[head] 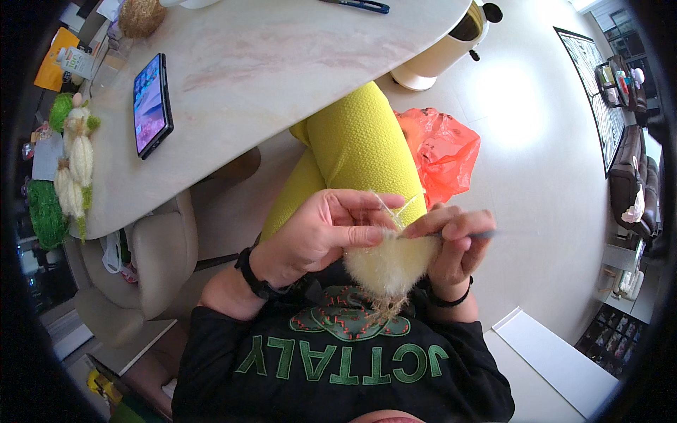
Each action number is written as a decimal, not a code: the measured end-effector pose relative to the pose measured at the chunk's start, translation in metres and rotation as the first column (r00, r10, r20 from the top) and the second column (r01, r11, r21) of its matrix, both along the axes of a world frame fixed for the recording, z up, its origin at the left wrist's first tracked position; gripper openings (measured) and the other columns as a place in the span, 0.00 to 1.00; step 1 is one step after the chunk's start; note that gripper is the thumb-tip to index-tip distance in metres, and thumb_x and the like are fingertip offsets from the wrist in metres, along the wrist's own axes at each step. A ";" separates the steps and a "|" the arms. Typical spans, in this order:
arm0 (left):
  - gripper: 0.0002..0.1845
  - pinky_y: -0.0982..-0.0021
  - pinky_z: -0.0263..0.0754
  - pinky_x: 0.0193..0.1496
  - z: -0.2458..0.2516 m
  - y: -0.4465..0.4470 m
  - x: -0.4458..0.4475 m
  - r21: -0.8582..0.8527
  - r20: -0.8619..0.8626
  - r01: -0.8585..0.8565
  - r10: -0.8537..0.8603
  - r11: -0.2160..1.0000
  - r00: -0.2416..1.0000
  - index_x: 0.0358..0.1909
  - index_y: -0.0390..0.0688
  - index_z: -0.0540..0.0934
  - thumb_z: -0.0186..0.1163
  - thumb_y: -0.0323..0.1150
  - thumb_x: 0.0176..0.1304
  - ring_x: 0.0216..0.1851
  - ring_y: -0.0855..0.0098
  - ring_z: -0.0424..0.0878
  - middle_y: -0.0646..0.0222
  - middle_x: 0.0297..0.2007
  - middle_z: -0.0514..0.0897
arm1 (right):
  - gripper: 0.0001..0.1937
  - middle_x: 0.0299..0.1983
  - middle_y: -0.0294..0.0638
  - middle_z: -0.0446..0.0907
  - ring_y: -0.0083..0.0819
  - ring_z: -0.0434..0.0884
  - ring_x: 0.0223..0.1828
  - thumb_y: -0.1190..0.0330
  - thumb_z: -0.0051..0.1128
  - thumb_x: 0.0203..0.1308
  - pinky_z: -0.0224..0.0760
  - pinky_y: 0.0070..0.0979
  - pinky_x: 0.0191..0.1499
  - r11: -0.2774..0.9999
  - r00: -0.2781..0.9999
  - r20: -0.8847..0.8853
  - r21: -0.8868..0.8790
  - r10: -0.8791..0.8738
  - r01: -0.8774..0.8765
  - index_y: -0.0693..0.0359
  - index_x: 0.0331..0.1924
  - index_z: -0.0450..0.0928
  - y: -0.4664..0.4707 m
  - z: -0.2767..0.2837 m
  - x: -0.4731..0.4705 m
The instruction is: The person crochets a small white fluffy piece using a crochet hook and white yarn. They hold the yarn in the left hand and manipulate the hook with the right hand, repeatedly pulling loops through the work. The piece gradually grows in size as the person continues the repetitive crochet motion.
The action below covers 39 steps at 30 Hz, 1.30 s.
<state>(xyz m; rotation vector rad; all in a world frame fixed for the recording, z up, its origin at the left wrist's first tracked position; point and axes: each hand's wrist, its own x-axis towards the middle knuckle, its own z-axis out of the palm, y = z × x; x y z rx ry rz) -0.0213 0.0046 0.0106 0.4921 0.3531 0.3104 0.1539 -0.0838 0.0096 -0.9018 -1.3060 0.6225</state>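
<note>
Between my hands hangs a fuzzy cream yarn piece (391, 264) with brown yarn strands (389, 308) at its lower end. My left hand (338, 224) pinches its upper edge between thumb and fingers. My right hand (457, 232) grips a thin crochet hook (478, 234), blurred at its outer end, whose tip touches the top of the piece. Pale yarn strands (394, 209) run up from the work beside the left fingers. The work is held above my yellow-trousered lap (359, 143).
On the marble-patterned table (227, 95) lie a phone (152, 106), cream and green yarn pieces (79, 153), a green yarn bundle (46, 214), a brown yarn ball (140, 17) and dark-handled scissors (365, 5). A red plastic bag (447, 153), a bin (439, 55) and a chair (158, 254) stand nearby.
</note>
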 end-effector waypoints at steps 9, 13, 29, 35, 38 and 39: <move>0.24 0.77 0.70 0.53 0.019 -0.010 0.005 -0.134 0.128 0.080 -0.063 0.988 0.990 0.59 0.33 0.69 0.59 0.21 0.60 0.43 0.80 0.78 0.70 0.38 0.81 | 0.10 0.31 0.51 0.80 0.32 0.77 0.22 0.58 0.38 0.71 0.69 0.26 0.25 0.991 0.997 -0.070 0.131 -0.024 0.033 0.55 0.41 0.62 -0.011 0.011 -0.012; 0.25 0.77 0.69 0.53 0.015 -0.012 0.012 -0.143 0.173 0.069 -0.044 0.987 0.984 0.60 0.34 0.69 0.60 0.23 0.60 0.43 0.81 0.77 0.73 0.39 0.80 | 0.07 0.34 0.47 0.78 0.32 0.78 0.24 0.62 0.43 0.70 0.69 0.25 0.26 0.985 0.996 -0.067 0.153 -0.065 0.075 0.56 0.40 0.66 -0.006 0.004 -0.015; 0.37 0.79 0.72 0.47 -0.003 -0.009 0.013 -0.125 -0.006 -0.044 0.044 0.991 0.999 0.67 0.36 0.60 0.64 0.25 0.54 0.35 0.82 0.79 0.76 0.30 0.80 | 0.11 0.42 0.46 0.80 0.40 0.82 0.36 0.72 0.64 0.46 0.77 0.30 0.36 0.964 0.875 0.415 0.188 -0.251 0.187 0.55 0.36 0.79 -0.007 0.002 -0.009; 0.39 0.79 0.70 0.48 -0.005 -0.007 0.015 -0.076 -0.024 -0.133 0.132 0.988 0.991 0.68 0.34 0.57 0.63 0.21 0.55 0.35 0.83 0.77 0.74 0.31 0.80 | 0.09 0.32 0.49 0.77 0.36 0.82 0.29 0.66 0.35 0.73 0.78 0.28 0.33 0.952 0.858 -0.470 -0.297 -0.207 0.067 0.64 0.44 0.62 -0.004 -0.007 -0.016; 0.38 0.80 0.70 0.48 -0.005 -0.011 0.019 0.125 -0.025 -0.209 0.213 0.970 0.977 0.68 0.35 0.58 0.63 0.22 0.56 0.36 0.83 0.77 0.75 0.31 0.80 | 0.09 0.29 0.49 0.79 0.39 0.82 0.30 0.64 0.39 0.72 0.75 0.25 0.32 0.948 0.942 -0.270 -0.298 -0.199 0.115 0.62 0.42 0.63 0.000 -0.009 -0.014; 0.38 0.79 0.71 0.48 -0.004 -0.012 0.019 0.135 -0.057 -0.181 0.190 0.974 0.980 0.68 0.37 0.59 0.64 0.22 0.55 0.35 0.84 0.77 0.76 0.30 0.80 | 0.05 0.36 0.45 0.78 0.33 0.82 0.34 0.70 0.52 0.65 0.76 0.25 0.35 0.979 0.983 -0.054 -0.119 -0.174 0.167 0.65 0.38 0.73 0.002 -0.009 -0.011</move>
